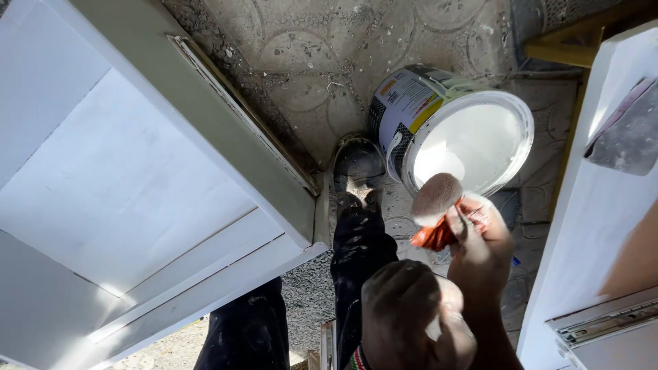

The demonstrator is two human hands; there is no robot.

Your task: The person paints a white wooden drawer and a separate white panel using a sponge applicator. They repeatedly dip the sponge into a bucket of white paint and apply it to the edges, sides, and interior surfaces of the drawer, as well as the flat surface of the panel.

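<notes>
My left hand [404, 315] is nearest, low in view, its fingers curled shut around something pale that I cannot make out. Just beyond it my right hand [480, 240] has its fingers closed on the orange handle of a brush [439, 199], whose bristles, loaded with white, hang at the near rim of the bucket [449, 130]. The bucket sits on the patterned floor [308, 62], tipped toward me, white paint showing inside, right beside my shoe [358, 168]. A tipped bucket this close to my foot could go over with one nudge, I think, and the full bristles could drip on my trousers or the floor if I lift too fast. I count one brush, one bucket, one shoe in view, and two white panels: a large one [130, 185] on my left, another [596, 205] on my right with a metal rail at its lower end.
</notes>
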